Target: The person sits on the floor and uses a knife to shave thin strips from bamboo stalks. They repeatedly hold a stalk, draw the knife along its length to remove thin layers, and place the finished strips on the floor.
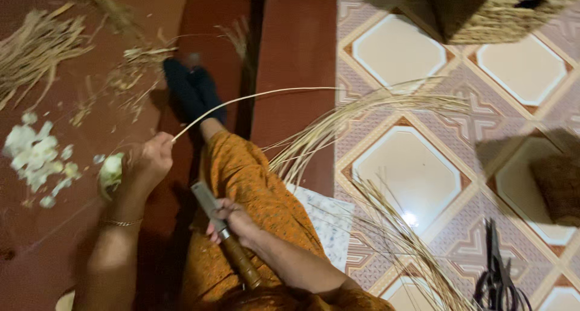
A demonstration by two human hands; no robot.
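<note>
The left hand (151,161) is closed, its fingers pinching 1 long pale reed (254,96) at the near end; from the fingertips the reed arcs up and away to the right, over a dark sock (190,90) on the person's outstretched foot. Just beside the left of those fingers, touching the palm side, sits a small pale green-white scrap (111,169), and further left lie white shavings (36,157) on the red mat (290,57).

The right hand (234,221) is closed around a knife (226,232): the fingers wrap the join of blade and brown wooden handle, the grey blade pointing up past the knuckles, the handle running down behind the wrist. To the right of these fingers a fan of loose reeds (374,105) spreads over the tiled floor (411,172). Black scissors (496,275) lie well apart, far right of the fingers.
</note>
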